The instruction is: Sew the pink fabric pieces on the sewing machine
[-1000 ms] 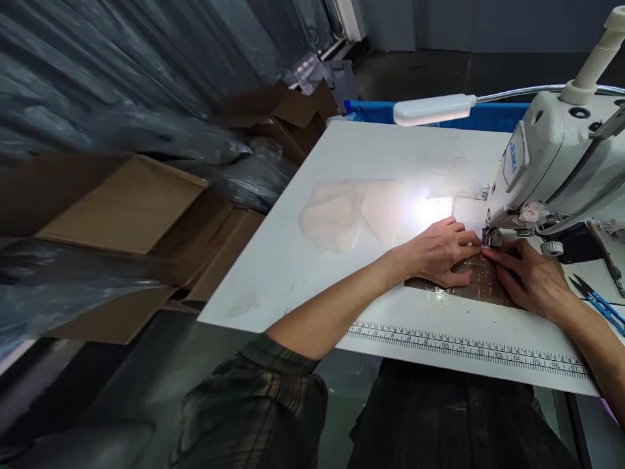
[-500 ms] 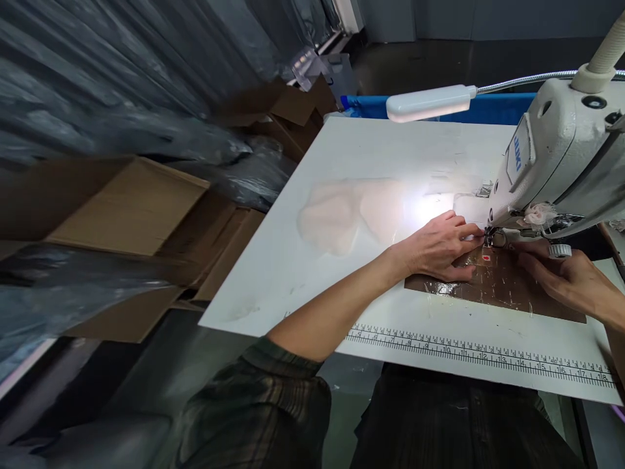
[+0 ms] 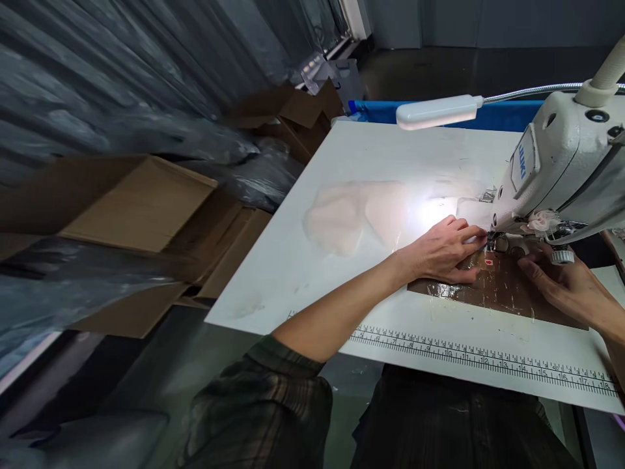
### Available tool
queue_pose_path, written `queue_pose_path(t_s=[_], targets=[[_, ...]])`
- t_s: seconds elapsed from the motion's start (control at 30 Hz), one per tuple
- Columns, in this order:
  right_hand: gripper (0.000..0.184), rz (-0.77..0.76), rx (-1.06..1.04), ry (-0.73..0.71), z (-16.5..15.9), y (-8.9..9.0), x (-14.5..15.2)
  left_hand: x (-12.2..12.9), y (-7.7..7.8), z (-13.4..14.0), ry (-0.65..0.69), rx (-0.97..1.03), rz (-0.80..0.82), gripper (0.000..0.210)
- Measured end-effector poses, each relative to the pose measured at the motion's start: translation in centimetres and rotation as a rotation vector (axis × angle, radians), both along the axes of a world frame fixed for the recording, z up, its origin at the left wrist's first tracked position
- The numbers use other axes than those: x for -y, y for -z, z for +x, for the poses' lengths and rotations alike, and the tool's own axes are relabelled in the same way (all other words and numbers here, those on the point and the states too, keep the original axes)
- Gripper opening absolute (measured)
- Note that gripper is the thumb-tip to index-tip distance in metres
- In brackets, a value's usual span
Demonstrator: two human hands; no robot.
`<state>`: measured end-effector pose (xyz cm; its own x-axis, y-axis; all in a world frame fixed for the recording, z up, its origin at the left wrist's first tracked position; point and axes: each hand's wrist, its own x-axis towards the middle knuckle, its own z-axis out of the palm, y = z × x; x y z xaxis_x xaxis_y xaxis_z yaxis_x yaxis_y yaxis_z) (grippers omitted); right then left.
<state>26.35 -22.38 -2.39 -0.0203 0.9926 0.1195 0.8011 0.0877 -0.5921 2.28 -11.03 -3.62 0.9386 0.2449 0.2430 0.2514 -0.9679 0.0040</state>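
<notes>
My left hand [image 3: 452,251] rests palm down just left of the sewing machine's needle area, fingers stretched toward the presser foot [image 3: 490,241]. Its lower fingers lie on a shiny brown sheet [image 3: 508,283] fixed over the table. On the other side of the foot, my right hand [image 3: 566,280] has its fingers curled beside a knurled white knob [image 3: 562,255]. Pale material shows by its fingertips; what they pinch is mostly hidden. Thin, pale pink, cup-shaped fabric [image 3: 336,221] lies left of my left hand, its far part washed out by lamplight.
The white sewing machine [image 3: 566,150] fills the right side, with a lamp [image 3: 437,112] on a flexible neck over the white tabletop [image 3: 273,286]. A printed ruler [image 3: 469,355] runs along the front edge. Cardboard boxes [image 3: 139,202] and plastic bags stand at left.
My right hand's fingers have drawn slightly back from the presser foot and curled more. My left hand stays nearly in place. The whole view has shifted a little.
</notes>
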Motion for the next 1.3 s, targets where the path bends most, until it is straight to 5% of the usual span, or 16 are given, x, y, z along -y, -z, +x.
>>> queue_pose_path(t_s=[0.1,0.3,0.53,0.73,1.17,1.3], targets=[[0.041,0.024,0.016,0.023,0.4,1.6,1.4,0.1,0.4,0.1,-0.032,0.032,-0.04,0.045],[0.042,0.324,0.187,-0.032,-0.8,3.5,3.2,-0.5,0.1,0.5,-0.092,0.105,-0.029,0.037],[0.041,0.409,0.249,-0.042,-0.8,4.5,3.0,-7.5,-3.6,3.1,-0.447,-0.087,-0.223,0.045],[0.043,0.512,0.257,-0.069,-0.7,5.1,2.8,-11.5,-3.7,4.1,-0.62,-0.045,-0.348,0.051],[0.039,0.575,0.28,-0.109,-0.5,5.2,2.3,-8.7,-2.5,-0.3,-0.535,0.018,-0.32,0.041],[0.038,0.542,0.279,-0.127,0.1,5.6,2.3,-7.7,-2.4,-1.5,-0.598,0.016,-0.353,0.041]])
